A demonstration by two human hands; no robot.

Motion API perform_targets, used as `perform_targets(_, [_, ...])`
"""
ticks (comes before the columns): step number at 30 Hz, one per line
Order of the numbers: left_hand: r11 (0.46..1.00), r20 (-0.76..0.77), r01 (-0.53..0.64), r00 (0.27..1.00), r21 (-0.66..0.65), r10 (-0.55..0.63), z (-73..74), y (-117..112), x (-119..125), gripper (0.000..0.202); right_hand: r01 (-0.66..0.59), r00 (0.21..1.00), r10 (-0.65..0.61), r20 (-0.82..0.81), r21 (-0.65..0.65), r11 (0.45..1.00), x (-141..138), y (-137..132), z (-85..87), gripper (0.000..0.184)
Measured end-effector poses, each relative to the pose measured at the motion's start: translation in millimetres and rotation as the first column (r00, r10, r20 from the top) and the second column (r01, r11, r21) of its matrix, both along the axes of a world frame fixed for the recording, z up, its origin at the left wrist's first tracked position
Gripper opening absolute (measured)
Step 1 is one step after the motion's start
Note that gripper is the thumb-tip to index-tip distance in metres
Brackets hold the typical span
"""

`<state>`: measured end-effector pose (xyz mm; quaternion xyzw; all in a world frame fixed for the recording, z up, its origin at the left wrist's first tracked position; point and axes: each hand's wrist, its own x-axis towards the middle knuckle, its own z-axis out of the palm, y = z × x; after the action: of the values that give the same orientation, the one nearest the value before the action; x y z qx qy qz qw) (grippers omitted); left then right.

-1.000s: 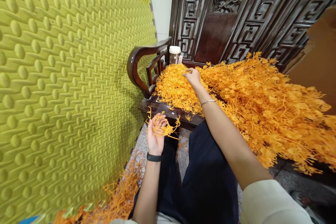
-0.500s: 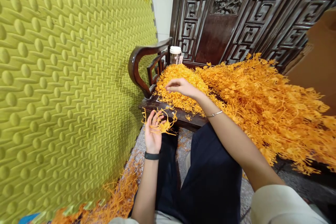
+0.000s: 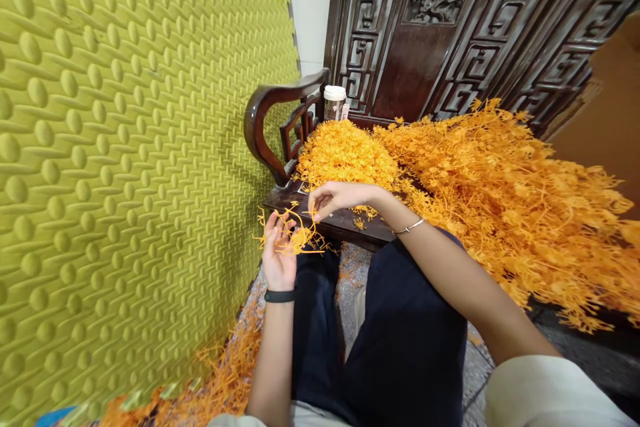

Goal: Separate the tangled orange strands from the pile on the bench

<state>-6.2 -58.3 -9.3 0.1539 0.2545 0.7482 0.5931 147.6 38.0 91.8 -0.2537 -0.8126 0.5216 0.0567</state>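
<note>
My left hand [image 3: 280, 257], with a dark band at its wrist, has its fingers curled around a branching orange plastic sprig [image 3: 302, 240]. Thin stems of the sprig stick out on both sides of the fingers. My right hand [image 3: 333, 200], wearing a thin bangle, is closed in a pinch at the sprig's upper right tip. Behind my right hand, a heap of small orange pieces [image 3: 350, 153] lies on the dark wooden bench [image 3: 360, 235]. A large pile of longer orange artificial stems [image 3: 520, 193] spreads over the bench to the right.
A lidded cup [image 3: 335, 103] stands at the back corner beside the curved armrest [image 3: 256, 121]. The yellow-green textured foam mat [image 3: 135, 167] rises on the left. Orange scraps [image 3: 225, 373] cover the floor at lower left. A cardboard piece [image 3: 605, 113] leans at far right.
My right hand has come down from over the heap to the sprig and pinches its tip. My left hand has shifted slightly left, still holding the sprig.
</note>
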Motion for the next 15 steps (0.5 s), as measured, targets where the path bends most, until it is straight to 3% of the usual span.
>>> perform_targets(6, [0.997, -0.123, 0.069, 0.99, 0.03, -0.065, -1.4, -1.0, 4.6, 0.016, 0.134, 0.99, -0.138, 0.017, 0.16, 0.978, -5.5, -1.9, -3.5, 0.019])
perform_targets(11, [0.996, -0.275, 0.089, 0.958, 0.005, -0.084, -1.1, -2.2, 10.1, 0.026, 0.112, 0.983, -0.125, 0.132, 0.099, 0.989, -15.2, -10.7, -12.8, 0.018])
perform_targets(15, [0.996, -0.328, 0.078, 0.94, -0.05, -0.091, -3.0, -0.8, 13.0, 0.035, 0.134, 0.969, -0.165, 0.182, 0.17, 0.976, -22.9, -17.9, -19.2, 0.018])
